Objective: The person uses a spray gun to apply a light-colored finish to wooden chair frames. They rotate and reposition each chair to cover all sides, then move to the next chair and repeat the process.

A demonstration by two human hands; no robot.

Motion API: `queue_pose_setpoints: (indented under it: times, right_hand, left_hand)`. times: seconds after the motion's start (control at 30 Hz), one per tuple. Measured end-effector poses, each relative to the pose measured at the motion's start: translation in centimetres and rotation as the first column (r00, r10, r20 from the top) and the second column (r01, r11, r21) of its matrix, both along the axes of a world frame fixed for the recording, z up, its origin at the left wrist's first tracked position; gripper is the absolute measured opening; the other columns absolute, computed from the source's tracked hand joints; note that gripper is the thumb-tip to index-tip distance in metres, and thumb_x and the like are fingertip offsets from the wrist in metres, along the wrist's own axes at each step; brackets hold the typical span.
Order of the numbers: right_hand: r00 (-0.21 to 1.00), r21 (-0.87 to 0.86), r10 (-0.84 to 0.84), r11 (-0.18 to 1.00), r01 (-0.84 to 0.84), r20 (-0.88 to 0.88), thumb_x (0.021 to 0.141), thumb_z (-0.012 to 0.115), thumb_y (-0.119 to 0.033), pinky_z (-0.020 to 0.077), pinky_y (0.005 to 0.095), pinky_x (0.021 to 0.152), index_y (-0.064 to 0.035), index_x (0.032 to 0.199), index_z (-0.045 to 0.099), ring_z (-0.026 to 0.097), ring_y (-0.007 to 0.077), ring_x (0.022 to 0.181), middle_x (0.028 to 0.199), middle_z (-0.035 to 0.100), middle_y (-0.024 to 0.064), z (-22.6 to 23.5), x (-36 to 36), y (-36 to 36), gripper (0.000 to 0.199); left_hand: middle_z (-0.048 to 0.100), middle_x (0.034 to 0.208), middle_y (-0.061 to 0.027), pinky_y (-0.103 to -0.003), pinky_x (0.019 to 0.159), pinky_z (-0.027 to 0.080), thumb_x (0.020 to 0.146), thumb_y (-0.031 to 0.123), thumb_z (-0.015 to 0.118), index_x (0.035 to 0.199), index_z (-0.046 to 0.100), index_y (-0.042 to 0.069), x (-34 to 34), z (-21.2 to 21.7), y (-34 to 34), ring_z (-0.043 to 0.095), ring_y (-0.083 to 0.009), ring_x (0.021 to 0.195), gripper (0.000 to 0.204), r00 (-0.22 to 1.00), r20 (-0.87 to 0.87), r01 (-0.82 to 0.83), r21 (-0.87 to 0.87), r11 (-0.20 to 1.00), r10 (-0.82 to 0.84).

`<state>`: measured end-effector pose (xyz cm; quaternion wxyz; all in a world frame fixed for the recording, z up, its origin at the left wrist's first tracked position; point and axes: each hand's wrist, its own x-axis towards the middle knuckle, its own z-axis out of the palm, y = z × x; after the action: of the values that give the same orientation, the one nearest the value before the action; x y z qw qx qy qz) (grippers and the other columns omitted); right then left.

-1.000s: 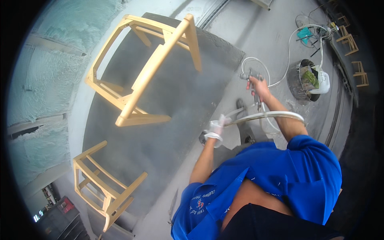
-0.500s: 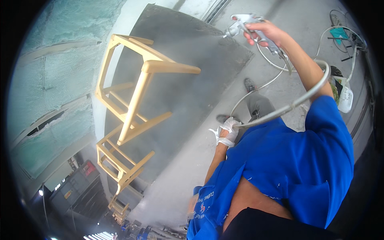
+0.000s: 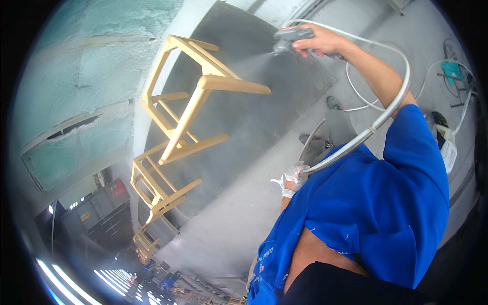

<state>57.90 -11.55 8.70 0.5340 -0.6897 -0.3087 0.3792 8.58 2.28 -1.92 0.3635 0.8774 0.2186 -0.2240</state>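
Observation:
My right hand (image 3: 321, 40), bare, is wrapped round the grip of a grey spray gun (image 3: 294, 36). From its nozzle a pale mist fans out toward a light wooden chair frame (image 3: 234, 85), which lies off to the left, apart from the gun. Down by my waist, my left hand (image 3: 294, 180) wears a thin, crumpled translucent glove and is closed on a pale hose (image 3: 373, 128). That hose loops up past my right forearm to the gun. A second wooden chair frame (image 3: 175, 197) stands below the first.
Behind the chair frames runs a wall with greenish, mottled panels (image 3: 76, 71). A dark sheet (image 3: 249, 117) lies under them. More frames (image 3: 145, 244) stand farther off. At the right are a white container (image 3: 448, 155), coiled hoses and a teal item (image 3: 451, 72).
My right hand has brought the spray gun left and slightly down, nearer the upper chair frame, and turned it. The hose loop has swung higher. My view has shifted, so the frames appear farther right.

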Motion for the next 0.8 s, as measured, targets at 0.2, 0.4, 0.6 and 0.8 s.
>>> queue_pose_setpoints:
  times: [0.2,0.4,0.6,0.8]
  right_hand:
    - [0.705,0.204,-0.071,0.973,-0.107,0.705,0.101,0.063,-0.021,0.0544,0.0379,0.088,-0.0241,0.155,0.055,0.065,0.0245,0.092,0.126,0.071,0.0116,1.7,9.1,13.8,0.054]
    - [0.744,0.264,-0.052,0.949,-0.171,0.666,0.099,0.065,-0.017,0.0538,0.0433,0.104,-0.0216,0.151,0.058,0.070,0.0333,0.115,0.140,0.068,0.0162,6.5,15.2,19.6,0.053]
    - [0.691,0.362,0.191,0.738,-0.569,0.697,0.096,0.066,-0.019,0.0545,0.0403,0.099,-0.0076,0.146,0.060,0.072,0.0287,0.104,0.125,0.073,0.0200,11.2,15.3,12.0,0.052]
    - [0.935,0.206,0.282,0.923,-0.326,0.215,0.099,0.065,-0.017,0.0533,0.0306,0.074,-0.0154,0.153,0.059,0.059,0.0134,0.075,0.106,0.074,0.0044,8.4,7.7,-0.8,0.054]
  left_hand:
    - [0.075,0.097,-0.0193,-0.051,0.080,0.056,0.098,0.035,0.063,0.098,0.078,0.011,5.5,1.1,-2.9,0.071,-0.0415,0.093,0.028,0.999,0.012,-0.036,0.038,0.999,0.035]
    - [0.075,0.096,-0.0192,-0.051,0.079,0.055,0.097,0.035,0.063,0.096,0.077,0.011,9.3,2.2,-5.7,0.071,-0.0414,0.092,0.028,0.998,-0.020,-0.057,0.050,0.997,0.058]
    - [0.074,0.095,-0.0192,-0.051,0.078,0.055,0.096,0.035,0.064,0.094,0.077,0.011,10.9,3.5,-7.9,0.071,-0.0413,0.091,0.028,0.997,0.001,-0.076,0.047,0.996,0.076]
    - [0.074,0.094,-0.0191,-0.051,0.077,0.055,0.095,0.036,0.065,0.092,0.076,0.011,9.5,2.7,-8.7,0.071,-0.0411,0.090,0.028,0.994,0.043,-0.102,0.073,0.992,0.099]
